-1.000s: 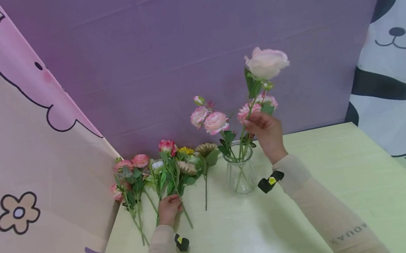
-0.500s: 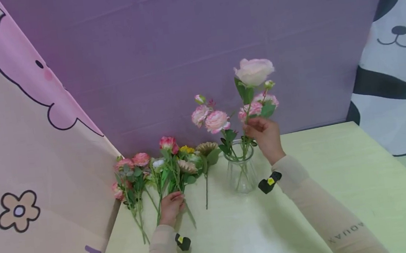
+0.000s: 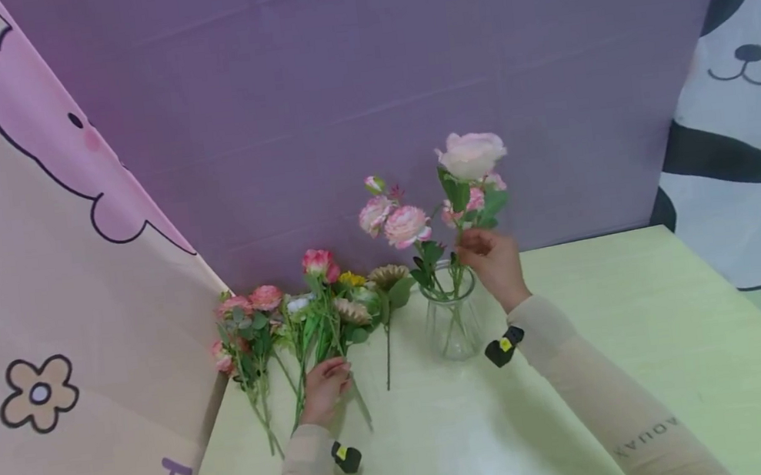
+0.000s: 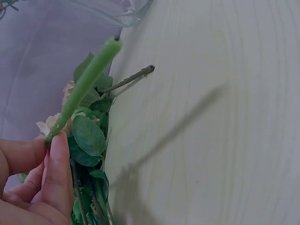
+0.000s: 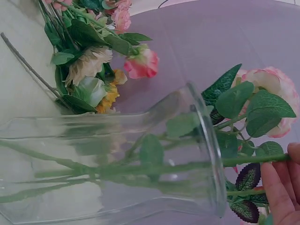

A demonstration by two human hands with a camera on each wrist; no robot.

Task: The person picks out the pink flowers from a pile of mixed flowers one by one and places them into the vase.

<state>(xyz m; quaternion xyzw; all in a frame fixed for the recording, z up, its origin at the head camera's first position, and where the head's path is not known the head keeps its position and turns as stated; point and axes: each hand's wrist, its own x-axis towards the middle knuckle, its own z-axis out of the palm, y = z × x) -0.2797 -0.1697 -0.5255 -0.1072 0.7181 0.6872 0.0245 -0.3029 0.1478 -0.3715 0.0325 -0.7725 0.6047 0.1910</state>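
My right hand (image 3: 495, 264) pinches the stem of a pale pink rose (image 3: 472, 155) just above the glass vase (image 3: 452, 327). In the right wrist view that green stem (image 5: 255, 159) runs through the vase mouth, its lower part inside the glass. Pink-edged flowers (image 3: 407, 226) stand in the same vase. My left hand (image 3: 327, 389) pinches a green stem (image 4: 86, 86) between thumb and fingers, the cut end pointing up off the table in the left wrist view. A deep pink flower (image 3: 320, 265) rises above this hand in the head view.
Pink flowers (image 3: 265, 297) lie at the table's left, beside the wall. A beige flower (image 3: 352, 312) and a yellow one (image 3: 353, 279) lie near the purple backdrop (image 3: 312, 121). One brown stem (image 3: 388, 357) points toward the front of the pale table (image 3: 631, 366).
The right hand has brought the pale pink rose down and a little left, its stem deeper in the vase. The left hand has shifted slightly right and up with its stem; the deep pink flower rises slightly.
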